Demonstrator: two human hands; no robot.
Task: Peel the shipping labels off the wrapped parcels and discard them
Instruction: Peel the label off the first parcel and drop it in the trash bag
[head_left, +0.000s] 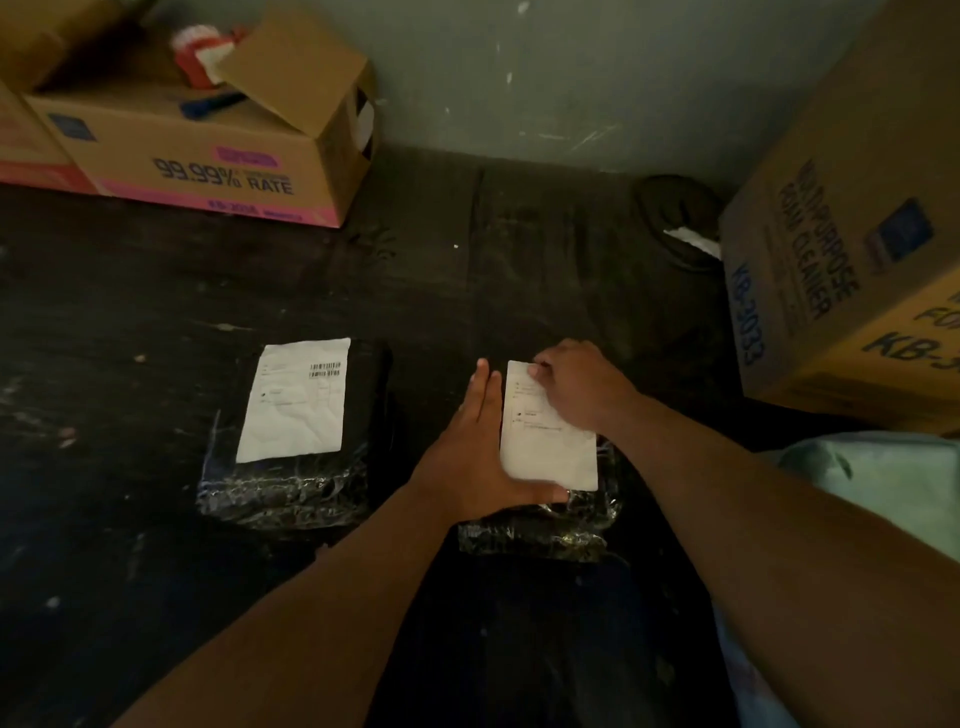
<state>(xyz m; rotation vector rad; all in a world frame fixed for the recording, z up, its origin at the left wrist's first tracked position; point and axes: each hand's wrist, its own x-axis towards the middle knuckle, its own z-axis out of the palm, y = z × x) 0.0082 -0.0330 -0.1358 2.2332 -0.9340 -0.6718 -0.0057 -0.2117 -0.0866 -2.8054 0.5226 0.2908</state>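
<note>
Both forearms reach out from under the camera toward the nearer wrapped parcel (540, 525), my landmark, a dark bundle in shiny plastic lying on the black floor (130, 597). My left hand (475, 457) lies flat along the left edge of its shipping label (545, 431), fingers straight and relaxed, the thumb running under the label's near edge; I judge it is steadying the parcel. My right hand (571, 384) sits at the label's far right corner with its fingers (537, 371) curled onto that corner, pinching it as far as I can tell. The label looks flat over most of its face, so I judge the peel has barely begun.

Left of this parcel, apart from it, lies a second wrapped parcel (291, 467) whose label (296, 400) sits whole and untouched. Both labels are left to strip and throw away.

Beyond the parcel to the far right, by the wall, a dark round container (675, 208) with something white in it may be the bin; I cannot be sure. Cardboard boxes stand at far left (208, 161) and right (841, 270).
</note>
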